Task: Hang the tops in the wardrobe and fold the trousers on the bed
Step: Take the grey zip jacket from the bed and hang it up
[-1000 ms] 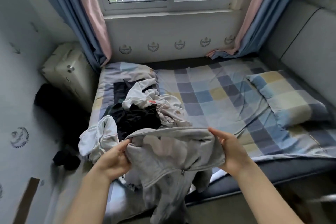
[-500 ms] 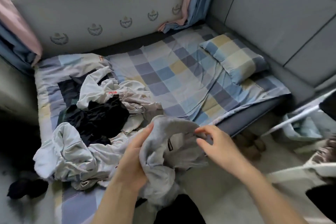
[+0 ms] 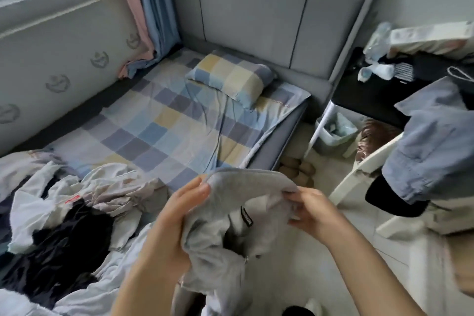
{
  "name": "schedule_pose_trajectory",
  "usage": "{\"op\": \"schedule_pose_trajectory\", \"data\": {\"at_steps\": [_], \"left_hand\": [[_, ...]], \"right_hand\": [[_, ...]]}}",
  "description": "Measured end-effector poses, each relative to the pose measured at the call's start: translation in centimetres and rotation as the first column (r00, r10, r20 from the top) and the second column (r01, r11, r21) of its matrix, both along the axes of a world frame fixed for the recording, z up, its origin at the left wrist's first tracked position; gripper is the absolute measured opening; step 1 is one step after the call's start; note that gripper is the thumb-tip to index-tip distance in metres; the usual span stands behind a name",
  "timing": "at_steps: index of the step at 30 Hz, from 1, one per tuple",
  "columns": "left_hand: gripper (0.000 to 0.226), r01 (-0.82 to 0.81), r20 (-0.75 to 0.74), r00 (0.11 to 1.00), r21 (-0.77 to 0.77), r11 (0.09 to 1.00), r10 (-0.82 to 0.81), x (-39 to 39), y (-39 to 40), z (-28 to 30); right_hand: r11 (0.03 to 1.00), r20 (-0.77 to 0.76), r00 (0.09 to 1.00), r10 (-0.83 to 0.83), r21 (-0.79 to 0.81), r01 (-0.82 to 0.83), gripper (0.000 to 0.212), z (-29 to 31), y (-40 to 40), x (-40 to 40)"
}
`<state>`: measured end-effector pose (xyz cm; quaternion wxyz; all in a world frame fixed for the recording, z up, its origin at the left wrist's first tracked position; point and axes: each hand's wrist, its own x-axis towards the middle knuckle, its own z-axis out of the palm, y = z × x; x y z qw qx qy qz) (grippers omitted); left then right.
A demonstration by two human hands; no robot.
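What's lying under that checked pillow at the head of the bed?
The checked pillow rests on the checked blue, yellow and grey bedsheet, near the grey padded headboard. Whatever lies directly beneath the pillow is covered and cannot be seen.

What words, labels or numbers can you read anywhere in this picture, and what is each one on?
No text here can be read.
Black tag inside the grey top, which the left hand and right hand hold: lettering too blurred to read.
Red patch on a pale garment in the clothes pile: too blurred to read.
Box on the side table: print unreadable.
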<state>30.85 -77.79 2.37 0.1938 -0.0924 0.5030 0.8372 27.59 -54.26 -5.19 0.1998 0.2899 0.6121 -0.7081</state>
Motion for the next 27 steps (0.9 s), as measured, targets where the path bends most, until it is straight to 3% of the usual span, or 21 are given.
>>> {"op": "schedule_pose_trajectory", "data": {"at_steps": [3,5,9,12,14,16,18,19,20,22,24,25,27], "left_hand": [[0.074,0.077,-0.092,0.991,-0.237,0.968,-0.101,-2.4,4.0,0.2],[0.065,0.078,-0.131,0.980,-0.444,0.893,-0.150,-3.3,8.6,-0.2],[0.055,-0.031,-0.247,0.936,-0.767,0.641,-0.251,-4.5,18.4,-2.4],[0.037,-0.149,-0.286,0.922,-0.885,0.442,-0.262,-5.3,25.6,-4.6],[0.023,-0.104,-0.224,0.922,-0.929,0.355,-0.317,-5.9,29.8,-7.0],[0.015,0.074,0.009,0.880,-0.990,0.119,-0.474,-5.9,34.0,-8.8],[0.026,0.209,0.213,0.772,-0.975,-0.077,-0.598,-4.9,38.9,-10.1],[0.028,0.249,0.247,0.751,-0.965,-0.084,-0.612,-4.4,40.8,-9.9],[0.027,0.283,0.238,0.745,-0.959,-0.028,-0.623,-3.9,42.6,-9.7],[0.021,0.444,0.205,0.741,-0.865,0.236,-0.640,-3.2,46.6,-8.9],[0.006,0.610,0.225,0.740,-0.621,0.492,-0.633,-3.1,50.6,-7.3],[0.019,0.668,0.236,0.727,-0.461,0.584,-0.645,-3.2,52.6,-6.5],[0.039,0.778,0.252,0.628,-0.226,0.587,-0.736,-3.3,56.3,-4.9]], "right_hand": [[0.963,0.005,0.985,-0.170,-0.210,0.167,0.024,2.5,7.6,1.5],[0.932,-0.011,0.967,-0.255,-0.267,0.243,0.027,3.9,12.7,2.8],[0.901,-0.022,0.945,-0.325,-0.312,0.302,0.015,6.2,19.9,4.9],[0.920,-0.097,0.943,-0.318,-0.272,0.283,0.015,7.3,25.4,6.6],[0.913,-0.174,0.917,-0.358,-0.270,0.305,0.018,7.9,29.1,8.2],[0.897,-0.223,0.881,-0.417,-0.260,0.359,0.027,8.0,32.5,9.8],[0.870,-0.261,0.833,-0.488,-0.219,0.441,0.023,7.9,35.9,11.8],[0.855,-0.271,0.811,-0.518,-0.200,0.479,0.019,7.9,36.9,12.5],[0.829,-0.272,0.783,-0.560,-0.191,0.526,0.017,7.7,38.2,13.3],[0.736,-0.274,0.685,-0.675,-0.194,0.648,0.019,7.9,41.4,15.4],[0.653,-0.308,0.590,-0.746,-0.167,0.739,0.017,8.4,44.8,17.7],[0.614,-0.321,0.547,-0.773,-0.162,0.772,0.017,8.7,46.1,18.7],[0.530,-0.335,0.452,-0.826,-0.193,0.826,0.021,9.1,48.6,20.6]]}}
